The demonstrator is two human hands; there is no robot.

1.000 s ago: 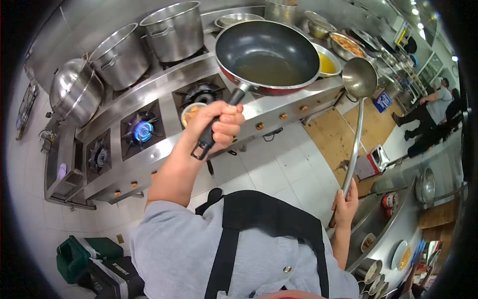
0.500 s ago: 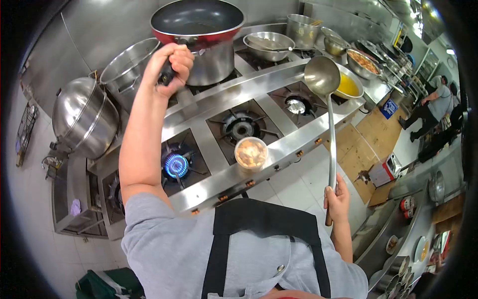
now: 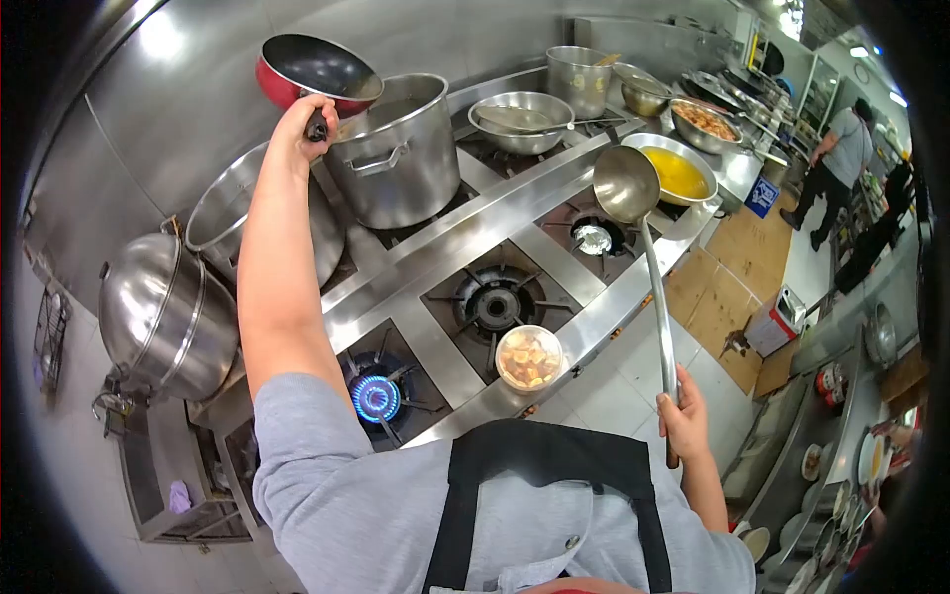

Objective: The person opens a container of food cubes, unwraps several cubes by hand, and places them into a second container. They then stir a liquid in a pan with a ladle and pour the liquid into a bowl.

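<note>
My left hand (image 3: 311, 127) is closed round the black handle of a red frying pan (image 3: 322, 69), raised over the pots at the back of the stove. The pan's dark inside shows and looks bare. My right hand (image 3: 683, 414) grips the lower end of a long metal ladle (image 3: 627, 185), whose bowl is up near the pan of yellow liquid (image 3: 676, 173). A clear tub of chopped food (image 3: 529, 357) sits on the stove's front edge. Left of it a burner (image 3: 376, 398) burns with a blue flame.
Large steel pots (image 3: 396, 168) line the back left, with a domed steamer (image 3: 163, 317) at far left. Steel bowls (image 3: 522, 121) stand further right. A person (image 3: 841, 163) stands at the far right. Another person's hand shows by shelved plates (image 3: 873, 457) at lower right.
The pan in my left hand has moved left and away, baring the tall pot behind it. The ladle has shifted slightly in my right hand's grip. The view has turned somewhat.
</note>
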